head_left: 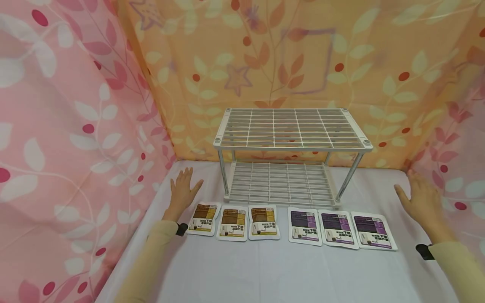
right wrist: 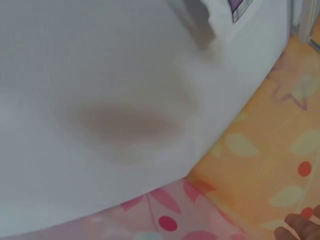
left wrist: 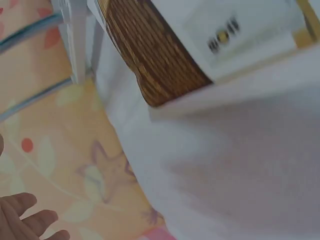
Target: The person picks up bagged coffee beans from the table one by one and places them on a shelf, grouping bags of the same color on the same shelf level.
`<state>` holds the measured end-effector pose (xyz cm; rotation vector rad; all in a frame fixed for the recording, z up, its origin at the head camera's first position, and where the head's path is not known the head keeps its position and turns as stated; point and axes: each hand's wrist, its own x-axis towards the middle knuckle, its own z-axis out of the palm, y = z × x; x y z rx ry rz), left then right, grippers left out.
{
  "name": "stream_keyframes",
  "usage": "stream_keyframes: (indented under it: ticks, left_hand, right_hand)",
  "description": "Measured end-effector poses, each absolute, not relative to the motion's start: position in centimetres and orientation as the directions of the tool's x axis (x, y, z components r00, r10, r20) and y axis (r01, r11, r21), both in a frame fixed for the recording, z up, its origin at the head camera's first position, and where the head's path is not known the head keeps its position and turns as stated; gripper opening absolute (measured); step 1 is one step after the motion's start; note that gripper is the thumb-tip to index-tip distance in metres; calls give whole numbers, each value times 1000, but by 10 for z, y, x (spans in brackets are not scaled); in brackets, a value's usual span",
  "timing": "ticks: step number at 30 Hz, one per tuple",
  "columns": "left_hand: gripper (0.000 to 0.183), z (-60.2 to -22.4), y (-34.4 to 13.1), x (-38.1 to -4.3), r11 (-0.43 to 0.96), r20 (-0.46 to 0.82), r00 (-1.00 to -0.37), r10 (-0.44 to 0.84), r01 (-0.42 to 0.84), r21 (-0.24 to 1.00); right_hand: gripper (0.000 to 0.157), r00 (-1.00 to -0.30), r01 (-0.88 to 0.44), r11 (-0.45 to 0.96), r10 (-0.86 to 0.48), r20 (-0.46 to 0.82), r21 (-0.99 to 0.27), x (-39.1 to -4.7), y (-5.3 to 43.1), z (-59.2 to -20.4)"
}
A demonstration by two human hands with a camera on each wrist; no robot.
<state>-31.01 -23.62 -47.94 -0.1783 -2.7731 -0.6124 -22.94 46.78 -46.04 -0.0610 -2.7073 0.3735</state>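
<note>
My left hand (head_left: 182,191) is spread at the left of the table, its fingers straight and holding nothing. Nearest to it lies a brown-and-white packet (head_left: 203,219), the leftmost of three such packets in a row. That packet also shows large at the top of the left wrist view, with a wood-grain brown band. At the far right, my right hand (head_left: 422,202) is likewise spread, with nothing in it. Closest to this hand is a purple-and-white packet (head_left: 374,231), the rightmost of three purple ones. Only fingertips (right wrist: 300,227) of the right hand show in the right wrist view.
A white two-tier wire rack (head_left: 291,148) with metal posts stands behind the packets, between the hands. Its lower shelf (head_left: 278,182) is low over the white tablecloth (head_left: 257,273). Floral curtains (head_left: 189,63) hang behind and at both sides.
</note>
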Motion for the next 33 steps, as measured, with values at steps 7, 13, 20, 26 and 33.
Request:
stream_keyframes:
  ticks: [7, 13, 20, 26, 33]
  left_hand:
    - [71, -481, -215, -298, 870, 318, -946, 69, 213, 444]
    - [66, -487, -202, -288, 843, 369, -926, 82, 262, 470]
    - [62, -492, -188, -277, 786, 398, -912, 101, 318, 530]
    - [63, -499, -178, -272, 757, 429, -896, 115, 358, 546]
    - [69, -504, -164, -263, 707, 401, -909, 118, 360, 609]
  right_hand:
    - [69, -895, -42, 941, 113, 431, -334, -219, 443, -464]
    - [66, -885, -82, 928, 99, 454, -363, -213, 424, -472]
    - [59, -888, -119, 912, 80, 454, -393, -205, 402, -476]
    - [57, -899, -150, 911, 35, 435, -384, -202, 387, -480]
    - [52, -895, -202, 894, -3, 446, -399, -196, 369, -487]
